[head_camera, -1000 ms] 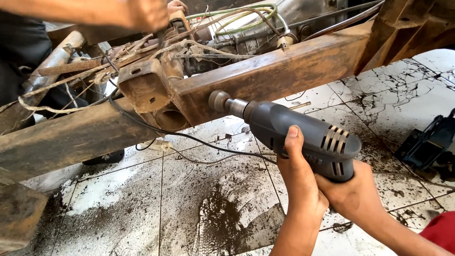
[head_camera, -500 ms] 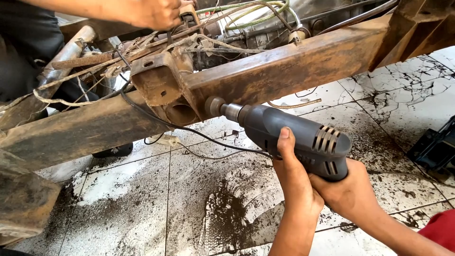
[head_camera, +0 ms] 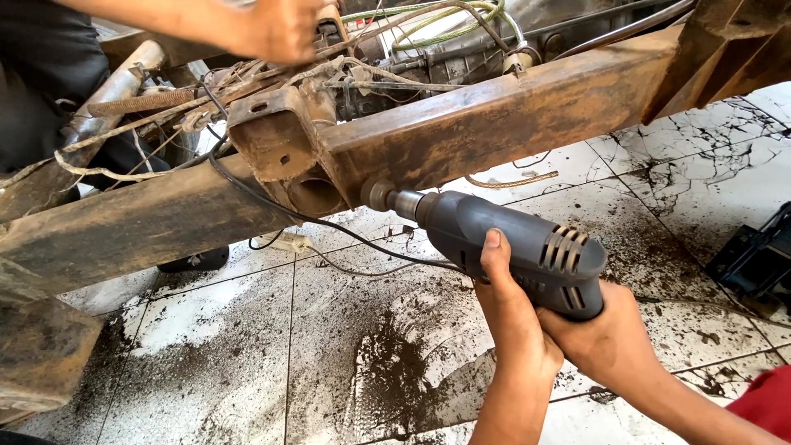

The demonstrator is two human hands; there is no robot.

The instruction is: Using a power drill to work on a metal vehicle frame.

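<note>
A: Where was the grey electric drill when this view was taken?

B: You held it level below the rusty frame rail, its chuck touching the rail's lower edge, just beside the rusted bracket. Your left hand was wrapped around the body from below, thumb lying up along the housing. Your right hand was closed around the rear of the tool, under the vent slots.

A: What crowded the working point?

B: A black cable drooped under the bracket and ran back toward the drill, passing just beside the chuck. A tangle of wires and green hoses lay behind the rail, near the engine parts. Another person's hand rested on the top of the bracket, well above your drill.

A: And around you?

B: The white tiled floor beneath was smeared with dark grime. A black object lay on the tiles at the right edge, well apart from your hands; its kind could not be told.
</note>
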